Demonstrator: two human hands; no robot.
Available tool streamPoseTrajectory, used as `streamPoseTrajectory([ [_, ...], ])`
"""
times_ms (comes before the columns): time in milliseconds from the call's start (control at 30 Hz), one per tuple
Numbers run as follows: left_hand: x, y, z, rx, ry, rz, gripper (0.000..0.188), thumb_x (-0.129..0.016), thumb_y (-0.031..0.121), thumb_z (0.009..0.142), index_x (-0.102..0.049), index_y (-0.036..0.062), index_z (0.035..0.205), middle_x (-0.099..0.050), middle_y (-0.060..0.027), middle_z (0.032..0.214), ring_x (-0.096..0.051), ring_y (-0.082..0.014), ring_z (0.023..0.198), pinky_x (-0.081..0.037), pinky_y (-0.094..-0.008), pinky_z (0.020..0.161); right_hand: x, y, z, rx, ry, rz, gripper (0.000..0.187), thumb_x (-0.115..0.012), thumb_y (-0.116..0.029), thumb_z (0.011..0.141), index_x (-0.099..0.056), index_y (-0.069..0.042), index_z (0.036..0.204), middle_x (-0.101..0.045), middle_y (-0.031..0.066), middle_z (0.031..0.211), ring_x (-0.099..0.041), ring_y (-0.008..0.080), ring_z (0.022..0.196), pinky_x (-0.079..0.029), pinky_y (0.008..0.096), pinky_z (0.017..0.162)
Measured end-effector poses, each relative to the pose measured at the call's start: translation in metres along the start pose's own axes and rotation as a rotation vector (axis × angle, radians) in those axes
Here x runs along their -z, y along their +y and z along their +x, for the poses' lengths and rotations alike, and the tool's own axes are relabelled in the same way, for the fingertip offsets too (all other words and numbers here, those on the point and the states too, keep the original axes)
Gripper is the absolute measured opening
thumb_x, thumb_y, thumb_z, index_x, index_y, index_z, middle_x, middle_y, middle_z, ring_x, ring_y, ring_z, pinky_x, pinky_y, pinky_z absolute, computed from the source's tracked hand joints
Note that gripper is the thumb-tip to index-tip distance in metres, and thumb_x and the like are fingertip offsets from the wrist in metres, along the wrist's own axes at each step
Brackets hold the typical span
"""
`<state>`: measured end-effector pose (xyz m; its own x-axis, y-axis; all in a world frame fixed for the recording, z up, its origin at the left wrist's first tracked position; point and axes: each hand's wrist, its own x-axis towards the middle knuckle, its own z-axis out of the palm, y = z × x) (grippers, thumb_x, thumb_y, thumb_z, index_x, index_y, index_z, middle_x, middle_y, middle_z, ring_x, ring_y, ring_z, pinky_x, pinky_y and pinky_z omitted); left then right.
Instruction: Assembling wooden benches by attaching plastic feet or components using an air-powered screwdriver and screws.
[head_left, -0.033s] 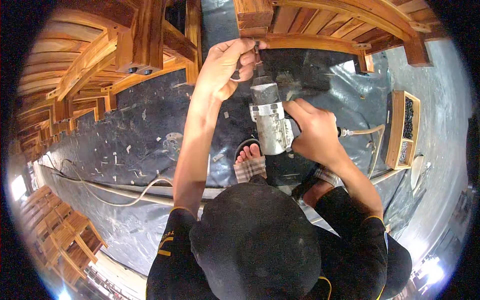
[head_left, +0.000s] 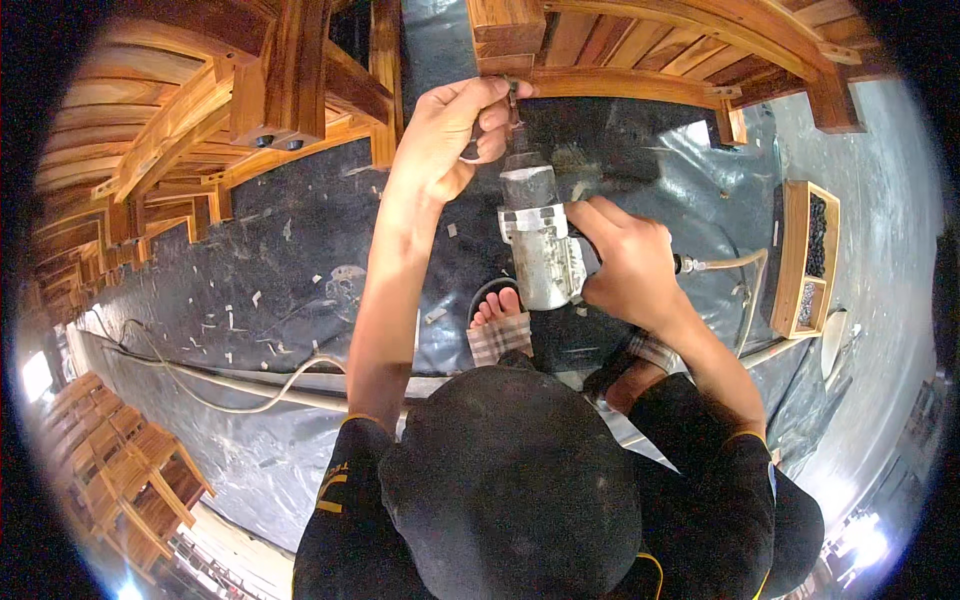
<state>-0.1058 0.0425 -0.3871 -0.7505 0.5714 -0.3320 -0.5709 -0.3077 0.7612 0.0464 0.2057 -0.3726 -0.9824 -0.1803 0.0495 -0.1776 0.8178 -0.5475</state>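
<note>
My right hand [head_left: 632,262] is wrapped round the handle of a pistol-shaped air driver [head_left: 543,255] with a worn silver body and a dark nose. The driver's thin tip points away from me toward a square wooden leg [head_left: 510,50]. At that tip, my left hand [head_left: 455,130] is closed, thumb and fingertips pinching a small dark piece against the end of the leg. Fingers cover most of this piece, so its kind cannot be made out. The leg belongs to a slatted wooden chair or bench [head_left: 640,85] lying at the far side.
A pale air hose [head_left: 735,262] runs from the driver to the right. There, a wooden box [head_left: 795,260] holds small dark and silvery hardware in compartments. More slatted furniture [head_left: 170,130] stands at left. Scraps litter the black floor sheet [head_left: 290,260]; a pipe [head_left: 250,388] crosses it.
</note>
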Motion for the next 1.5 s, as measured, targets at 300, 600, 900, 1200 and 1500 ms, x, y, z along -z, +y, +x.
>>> streamPoseTrajectory([
  [300,0.003,0.000,0.000,0.003,-0.031,-0.029,0.022,-0.055,0.016,0.090,-0.062,-0.0042,0.095,-0.042,0.0047,0.057,-0.036,-0.0048,0.045,-0.027,-0.0191,0.040,0.003,-0.005,0.004,-0.030,-0.026,0.006,0.050,-0.065,0.000,0.050,-0.056,-0.010,0.098,-0.058,0.0088,0.081,-0.060,0.0334,0.073,-0.049,0.0406,0.059],
  [600,0.000,0.001,-0.001,0.017,-0.011,-0.004,0.022,-0.056,0.017,0.090,-0.062,-0.0033,0.094,-0.042,0.0050,0.056,-0.035,-0.0049,0.044,-0.027,-0.0194,0.040,0.001,-0.003,0.001,0.005,-0.031,0.001,0.051,-0.065,-0.002,0.051,-0.053,-0.010,0.099,-0.057,0.0085,0.080,-0.061,0.0328,0.073,-0.050,0.0425,0.058],
  [900,0.002,0.002,-0.006,0.018,-0.020,-0.027,0.024,-0.057,0.020,0.090,-0.062,-0.0025,0.097,-0.041,0.0057,0.057,-0.035,-0.0047,0.044,-0.026,-0.0195,0.040,0.004,-0.005,0.005,0.005,-0.007,0.048,0.049,-0.066,-0.002,0.052,-0.054,-0.011,0.099,-0.058,0.0086,0.080,-0.060,0.0338,0.071,-0.050,0.0427,0.057],
  [1200,0.012,-0.075,-0.073,0.296,0.207,-0.179,0.020,-0.055,0.023,0.090,-0.055,0.0093,0.076,-0.040,0.0057,0.056,-0.036,-0.0043,0.042,-0.025,-0.0190,0.038,0.012,-0.006,0.005,-0.036,-0.069,0.166,0.048,-0.066,-0.003,0.053,-0.054,-0.010,0.099,-0.058,0.0098,0.083,-0.060,0.0349,0.077,-0.049,0.0419,0.061],
  [1500,0.004,-0.147,-0.127,0.097,0.064,0.365,0.018,-0.060,0.008,0.080,-0.059,0.0025,0.097,-0.055,0.0006,0.079,-0.055,-0.0106,0.069,-0.045,-0.0233,0.055,0.010,-0.010,0.004,-0.101,-0.096,0.199,0.041,-0.066,-0.003,0.054,-0.057,-0.006,0.093,-0.054,0.0122,0.076,-0.057,0.0348,0.072,-0.046,0.0378,0.061],
])
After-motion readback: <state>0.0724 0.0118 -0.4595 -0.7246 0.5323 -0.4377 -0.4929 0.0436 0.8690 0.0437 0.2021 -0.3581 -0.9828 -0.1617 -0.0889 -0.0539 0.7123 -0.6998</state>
